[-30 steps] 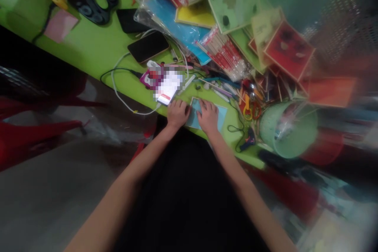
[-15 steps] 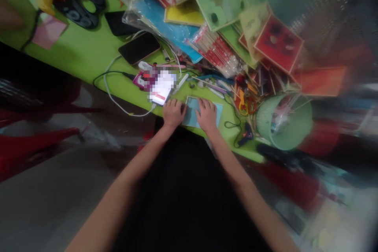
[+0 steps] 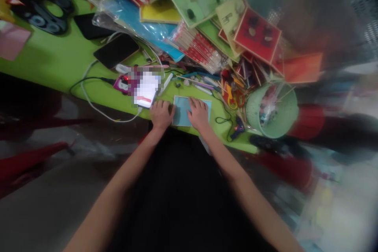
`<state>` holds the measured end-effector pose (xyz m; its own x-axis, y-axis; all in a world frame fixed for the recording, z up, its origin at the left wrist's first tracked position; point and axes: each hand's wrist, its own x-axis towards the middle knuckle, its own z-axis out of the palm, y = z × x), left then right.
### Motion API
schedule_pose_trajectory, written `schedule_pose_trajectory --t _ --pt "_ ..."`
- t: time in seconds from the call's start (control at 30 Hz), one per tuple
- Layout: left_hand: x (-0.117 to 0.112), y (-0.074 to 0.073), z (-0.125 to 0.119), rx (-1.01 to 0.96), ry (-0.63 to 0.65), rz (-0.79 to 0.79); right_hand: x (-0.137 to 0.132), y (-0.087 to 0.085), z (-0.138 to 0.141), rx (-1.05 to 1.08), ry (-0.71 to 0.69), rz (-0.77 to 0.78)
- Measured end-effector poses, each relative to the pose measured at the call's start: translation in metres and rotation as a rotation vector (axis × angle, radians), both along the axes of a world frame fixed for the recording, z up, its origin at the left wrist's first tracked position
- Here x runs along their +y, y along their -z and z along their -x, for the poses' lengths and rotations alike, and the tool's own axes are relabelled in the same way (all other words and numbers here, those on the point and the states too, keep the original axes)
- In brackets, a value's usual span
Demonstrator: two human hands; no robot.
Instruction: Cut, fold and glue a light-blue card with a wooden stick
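A light blue sheet of paper (image 3: 181, 111) lies flat at the near edge of the green table (image 3: 59, 63). My left hand (image 3: 161, 113) rests on the sheet's left edge with its fingers curled down. My right hand (image 3: 198, 113) presses on the right half of the sheet, fingers bent and pointing away from me. Neither hand lifts the paper. A white device (image 3: 145, 91) lies just left of my left hand.
A black phone (image 3: 117, 50) and cables (image 3: 94, 104) lie to the left. A green bucket (image 3: 273, 112) of tools stands at the right. Packs of sticks (image 3: 197, 45), coloured boards (image 3: 257, 34), pens and scissors (image 3: 230, 96) crowd the far side.
The view has swung, so everything has shifted left in the picture. Both hands stay on the blue sheet in much the same pose.
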<state>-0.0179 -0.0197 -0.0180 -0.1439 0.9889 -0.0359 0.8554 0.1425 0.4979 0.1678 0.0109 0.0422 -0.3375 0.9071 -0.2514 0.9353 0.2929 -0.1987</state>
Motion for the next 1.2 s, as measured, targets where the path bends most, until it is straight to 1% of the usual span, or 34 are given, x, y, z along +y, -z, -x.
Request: schedule_pose_trajectory --t 0.1,0.27,0.33,0.4,0.5,0.73,0.87,0.93,1.0,1.07,1.2 --pt "0.000 0.001 0.000 -0.020 -0.005 0.015 -0.005 -0.005 -0.013 0.017 0.017 -0.009" --pt "0.000 0.004 0.001 -0.034 -0.008 0.008 -0.014 -0.005 -0.051 -0.013 0.192 -0.052" --pt "0.000 0.004 0.001 -0.026 -0.007 0.011 -0.016 -0.003 -0.064 -0.027 0.232 -0.061" --pt "0.000 0.003 0.001 -0.008 -0.001 0.018 -0.017 -0.001 -0.073 -0.041 0.243 -0.065" --pt "0.000 0.002 0.001 0.015 0.001 0.031 -0.017 0.002 -0.077 -0.054 0.229 -0.058" --pt "0.001 0.002 0.001 -0.018 -0.025 0.035 -0.014 0.004 -0.075 -0.068 0.227 -0.047" --pt "0.002 0.001 0.000 0.007 -0.018 0.034 -0.010 -0.003 -0.076 -0.070 0.207 -0.044" --pt "0.001 0.001 -0.001 0.008 -0.014 0.033 -0.007 -0.009 -0.071 -0.072 0.207 -0.049" --pt "0.001 0.000 -0.001 -0.006 -0.015 0.028 -0.005 -0.015 -0.061 -0.057 0.186 -0.055" --pt "0.001 0.000 -0.002 -0.019 -0.015 0.023 -0.003 -0.018 -0.044 -0.025 0.124 -0.043" --pt "0.000 -0.001 -0.002 -0.017 -0.010 0.023 0.004 -0.013 -0.004 0.021 -0.031 0.028"
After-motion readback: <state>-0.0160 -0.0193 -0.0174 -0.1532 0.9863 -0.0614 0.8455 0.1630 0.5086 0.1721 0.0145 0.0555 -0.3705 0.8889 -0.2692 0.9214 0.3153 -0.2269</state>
